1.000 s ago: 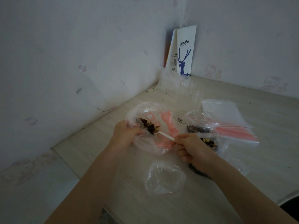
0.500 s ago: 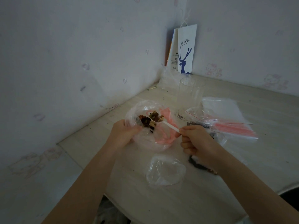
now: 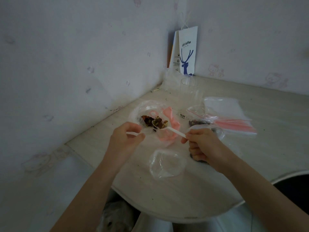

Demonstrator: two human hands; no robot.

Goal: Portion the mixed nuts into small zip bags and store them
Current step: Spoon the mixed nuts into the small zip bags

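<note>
Pale wood-grain table [image 3: 167, 198], rounded at its near edge, sits in a corner of wallpapered walls. Nearest the person lies a crumpled, empty clear plastic bag [image 3: 167, 164]. Just beyond it, the right hand [image 3: 202, 144] pinches the end of a white plastic spoon [image 3: 173, 130] between thumb and forefinger, its other fingers curled under. The left hand [image 3: 125, 139] grips the near rim of a large clear bag with pink print [image 3: 168, 114], holding its mouth open.

The mixed nuts [image 3: 147, 119] lie partly in that bag and partly heaped on the spoon's bowl, which hovers over the pile. They are small loose pieces, dark reddish-brown among pale yellowish kernels.

The likeliest slip is spillage: the spoon is piled high and held only by its tip, so a tilt on the way to a small bag could roll pieces onto the table. If the left grip slackens, the floppy mouth may fold shut.

To the right, a small zip bag with a red seal [image 3: 199, 122] already holds nuts, beside a flat stack of unused red-strip zip bags [image 3: 234, 124]. Farther back stand a clear plastic cup [image 3: 190, 91] and a white paper bag printed with a blue deer [image 3: 187, 51].
</note>
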